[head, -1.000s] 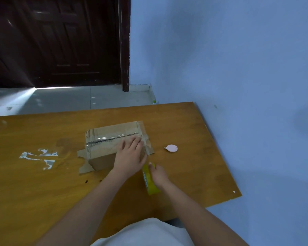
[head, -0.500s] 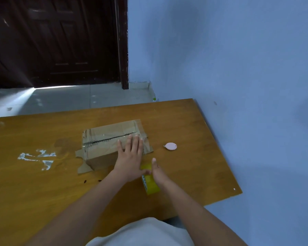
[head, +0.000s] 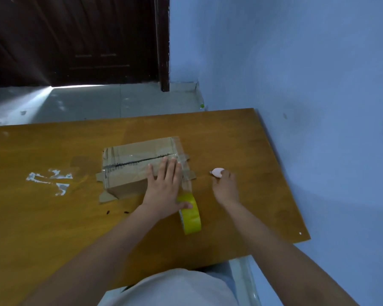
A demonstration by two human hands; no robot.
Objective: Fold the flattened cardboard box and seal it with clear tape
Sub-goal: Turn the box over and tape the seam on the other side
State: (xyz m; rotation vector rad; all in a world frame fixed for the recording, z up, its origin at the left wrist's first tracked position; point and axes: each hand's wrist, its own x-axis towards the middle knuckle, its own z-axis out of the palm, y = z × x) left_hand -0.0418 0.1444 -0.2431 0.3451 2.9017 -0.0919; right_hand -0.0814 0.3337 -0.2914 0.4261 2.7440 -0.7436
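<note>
Moved: right hand [head: 226, 186], off the tape roll [head: 190, 214], now at the pink cutter [head: 217, 172]; fingertips seemingly touching it, grip unclear. Left hand [head: 164, 184]: flat on the cardboard box [head: 133, 166], thumb against roll. Tape strip runs box-to-roll, cutter lying rightward, nearest right hand.

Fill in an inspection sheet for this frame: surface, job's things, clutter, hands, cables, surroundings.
Surface: wooden table, with a patch of white residue on its left part.
Job's things: cardboard box folded, clear tape along its top seam; yellow tape roll stands on edge near the box, a strip running up to the box.
Clutter: small pink object right of the box; what it is cannot be told.
Hands: left hand lies flat on the box, thumb against the roll; right hand reaches the pink object, fingertips at it.
Cables: nothing seen.
Surroundings: blue wall, dark wooden door, tiled floor.
</note>
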